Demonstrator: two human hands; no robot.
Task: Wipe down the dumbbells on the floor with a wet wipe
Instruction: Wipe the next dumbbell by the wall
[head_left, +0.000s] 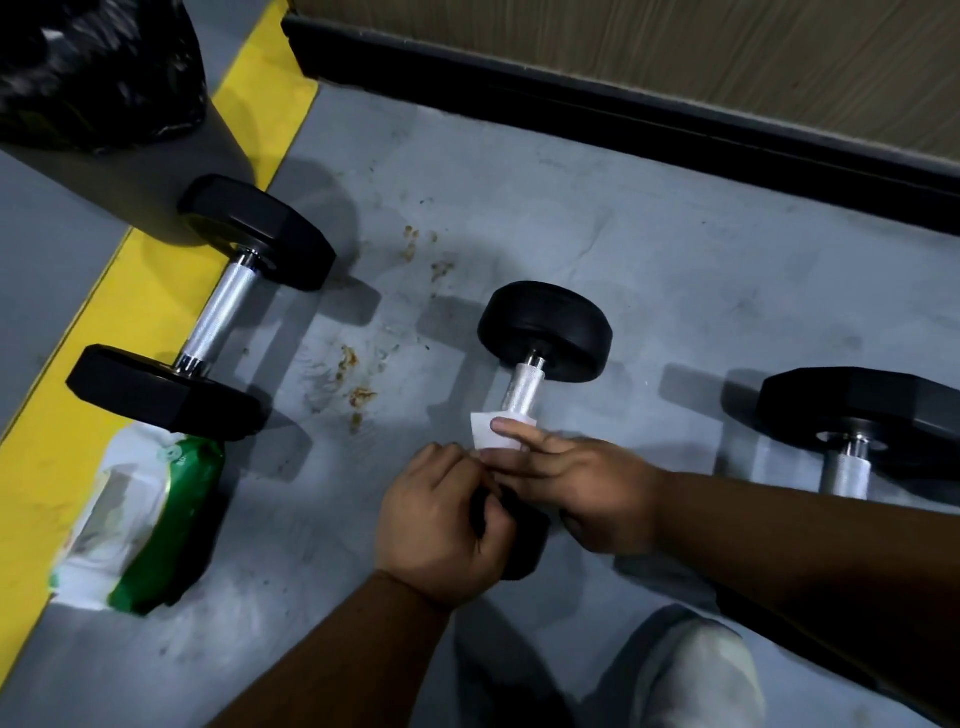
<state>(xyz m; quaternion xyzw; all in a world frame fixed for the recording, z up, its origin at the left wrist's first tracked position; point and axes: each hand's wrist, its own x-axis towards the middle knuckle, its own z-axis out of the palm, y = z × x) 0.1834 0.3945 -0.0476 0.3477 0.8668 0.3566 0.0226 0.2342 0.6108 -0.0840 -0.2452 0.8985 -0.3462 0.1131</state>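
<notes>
Grey floor (597, 218) spreads under you, edged by a yellow stripe (270, 104) on your left and a black skirting (571, 109) ahead. Three dumbbells lie on it: the left dumbbell (218, 306) along the stripe, the middle dumbbell (543, 332) right in front of you, and the right dumbbell (857, 415), partly cut off by the frame. Just below the left one sits the green wipe pack (150, 525). Your left hand (441, 525) curls over the middle dumbbell's near head, steadying it. Your right hand (582, 478) presses the wet wipe (488, 431) onto the near end of the metal handle, fingers laid around it. By my reading you are partway through the middle dumbbell's handle; whether its heads or the other two are done, the view cannot say, so treat them as left.
</notes>
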